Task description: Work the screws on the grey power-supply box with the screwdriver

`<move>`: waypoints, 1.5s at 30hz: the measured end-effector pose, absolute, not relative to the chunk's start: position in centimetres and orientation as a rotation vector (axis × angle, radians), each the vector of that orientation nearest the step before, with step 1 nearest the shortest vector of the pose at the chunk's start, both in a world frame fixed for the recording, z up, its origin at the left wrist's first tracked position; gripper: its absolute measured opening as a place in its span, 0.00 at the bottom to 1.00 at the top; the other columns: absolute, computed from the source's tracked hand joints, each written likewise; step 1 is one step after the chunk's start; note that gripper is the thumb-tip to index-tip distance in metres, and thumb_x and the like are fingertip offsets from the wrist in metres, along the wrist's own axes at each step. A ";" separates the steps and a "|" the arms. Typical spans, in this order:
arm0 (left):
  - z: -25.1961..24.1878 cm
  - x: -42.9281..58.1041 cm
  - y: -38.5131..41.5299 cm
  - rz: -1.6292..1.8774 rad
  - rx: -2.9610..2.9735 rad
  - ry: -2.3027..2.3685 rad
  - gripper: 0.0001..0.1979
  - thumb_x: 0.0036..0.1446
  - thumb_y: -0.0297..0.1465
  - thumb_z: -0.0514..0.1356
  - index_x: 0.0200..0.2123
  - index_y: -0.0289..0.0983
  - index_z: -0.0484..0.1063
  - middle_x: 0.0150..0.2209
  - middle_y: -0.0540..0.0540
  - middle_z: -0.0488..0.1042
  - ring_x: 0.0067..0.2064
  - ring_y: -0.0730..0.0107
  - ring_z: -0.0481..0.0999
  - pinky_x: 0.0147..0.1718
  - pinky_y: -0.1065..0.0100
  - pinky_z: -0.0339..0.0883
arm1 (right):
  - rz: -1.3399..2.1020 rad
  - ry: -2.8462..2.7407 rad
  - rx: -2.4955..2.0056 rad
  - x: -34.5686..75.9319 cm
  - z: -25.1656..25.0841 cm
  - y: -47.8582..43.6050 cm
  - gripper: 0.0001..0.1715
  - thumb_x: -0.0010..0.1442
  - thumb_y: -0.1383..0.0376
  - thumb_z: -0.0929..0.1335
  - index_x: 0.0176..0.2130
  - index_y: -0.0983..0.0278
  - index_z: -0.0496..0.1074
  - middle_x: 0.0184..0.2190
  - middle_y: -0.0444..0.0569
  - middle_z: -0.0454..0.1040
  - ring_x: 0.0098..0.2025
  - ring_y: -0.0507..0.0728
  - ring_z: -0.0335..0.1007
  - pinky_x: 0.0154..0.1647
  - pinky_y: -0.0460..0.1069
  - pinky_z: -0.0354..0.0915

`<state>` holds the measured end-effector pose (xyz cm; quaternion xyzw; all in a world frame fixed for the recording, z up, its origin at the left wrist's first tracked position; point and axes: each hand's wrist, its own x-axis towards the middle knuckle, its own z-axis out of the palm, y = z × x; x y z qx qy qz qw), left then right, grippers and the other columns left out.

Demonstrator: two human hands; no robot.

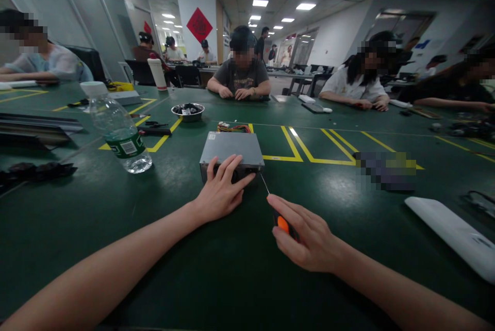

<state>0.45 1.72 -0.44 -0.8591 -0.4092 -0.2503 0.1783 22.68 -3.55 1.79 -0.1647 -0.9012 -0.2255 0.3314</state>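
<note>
A grey metal power supply box (232,148) lies on the green table (193,259), with coloured wires (233,128) at its far end. My left hand (221,192) rests flat against the box's near face, fingers spread over it. My right hand (305,235) is closed round a screwdriver with an orange and black handle (283,225). Its thin shaft (264,184) points at the box's near right corner.
A clear water bottle (119,132) stands to the left of the box. Behind it are a metal bowl of small parts (187,111) and pliers (154,127). A white object (452,233) lies at the right. Several people sit round the far side of the table.
</note>
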 end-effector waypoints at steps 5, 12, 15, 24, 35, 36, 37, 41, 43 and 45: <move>-0.2 0.4 1.5 -0.687 -2.447 -1.177 0.24 0.54 0.33 0.54 0.56 0.45 0.59 0.62 0.37 0.47 0.63 0.50 0.46 0.57 0.44 0.36 | -0.492 -2.190 -0.581 22.3 2.1 -3.7 0.18 0.54 0.69 0.63 0.46 0.69 0.64 0.38 0.56 0.74 0.42 0.56 0.73 0.32 0.43 0.72; 0.1 0.6 1.3 -0.700 -2.467 -1.206 0.24 0.53 0.32 0.55 0.55 0.44 0.60 0.61 0.37 0.48 0.62 0.50 0.46 0.57 0.44 0.36 | -0.617 -2.325 -0.545 22.7 1.8 -3.7 0.09 0.52 0.73 0.64 0.35 0.63 0.67 0.43 0.54 0.73 0.51 0.60 0.66 0.43 0.50 0.70; 0.1 0.6 1.3 -0.705 -2.466 -1.205 0.25 0.53 0.32 0.55 0.55 0.44 0.61 0.61 0.37 0.48 0.62 0.50 0.46 0.57 0.44 0.36 | -0.645 -2.287 -0.547 22.5 2.1 -3.7 0.08 0.54 0.73 0.64 0.36 0.66 0.67 0.41 0.56 0.74 0.46 0.58 0.71 0.38 0.46 0.72; -0.3 0.6 1.4 -0.724 -2.460 -1.189 0.25 0.51 0.30 0.56 0.55 0.44 0.61 0.61 0.38 0.48 0.62 0.49 0.46 0.57 0.44 0.36 | -0.555 -2.243 -0.592 22.0 2.8 -3.9 0.18 0.55 0.72 0.62 0.47 0.69 0.64 0.40 0.56 0.75 0.44 0.57 0.72 0.40 0.47 0.72; -0.2 0.9 1.2 -0.730 -2.423 -1.182 0.25 0.52 0.30 0.57 0.55 0.44 0.61 0.61 0.38 0.50 0.62 0.48 0.47 0.56 0.44 0.38 | -0.564 -2.229 -0.548 22.4 2.4 -3.4 0.15 0.53 0.73 0.63 0.42 0.65 0.67 0.41 0.53 0.75 0.43 0.56 0.73 0.35 0.45 0.72; -0.2 0.9 1.2 -0.727 -2.415 -1.182 0.25 0.52 0.30 0.57 0.55 0.45 0.61 0.61 0.39 0.50 0.62 0.48 0.48 0.56 0.44 0.39 | -0.573 -2.229 -0.522 22.5 2.4 -3.4 0.14 0.53 0.73 0.63 0.41 0.65 0.67 0.41 0.53 0.75 0.44 0.57 0.72 0.38 0.47 0.72; -0.2 1.0 1.2 -0.720 -2.410 -1.182 0.25 0.52 0.30 0.57 0.55 0.46 0.61 0.61 0.39 0.50 0.61 0.47 0.49 0.56 0.43 0.39 | -0.581 -2.233 -0.490 22.6 2.3 -3.3 0.13 0.53 0.74 0.63 0.40 0.64 0.67 0.42 0.53 0.74 0.46 0.57 0.71 0.40 0.49 0.71; -0.1 1.2 1.1 -0.647 -2.396 -1.185 0.25 0.54 0.32 0.56 0.56 0.50 0.59 0.62 0.40 0.49 0.61 0.45 0.49 0.54 0.42 0.41 | -0.499 -2.310 -0.423 23.0 1.8 -3.0 0.15 0.53 0.75 0.63 0.41 0.63 0.65 0.47 0.56 0.71 0.50 0.57 0.68 0.41 0.47 0.71; 0.0 1.3 1.0 -0.619 -2.386 -1.194 0.24 0.55 0.32 0.56 0.56 0.50 0.59 0.62 0.40 0.49 0.61 0.44 0.49 0.53 0.41 0.42 | -0.433 -2.309 -0.460 23.0 1.7 -3.0 0.17 0.54 0.74 0.63 0.45 0.64 0.63 0.46 0.57 0.71 0.47 0.56 0.70 0.37 0.45 0.72; 0.0 1.5 0.9 -0.606 -2.380 -1.201 0.24 0.55 0.33 0.56 0.56 0.50 0.59 0.62 0.40 0.50 0.61 0.44 0.50 0.53 0.41 0.42 | -0.419 -2.247 -0.497 22.8 1.9 -3.1 0.21 0.54 0.72 0.63 0.49 0.67 0.61 0.43 0.57 0.73 0.43 0.55 0.73 0.35 0.44 0.73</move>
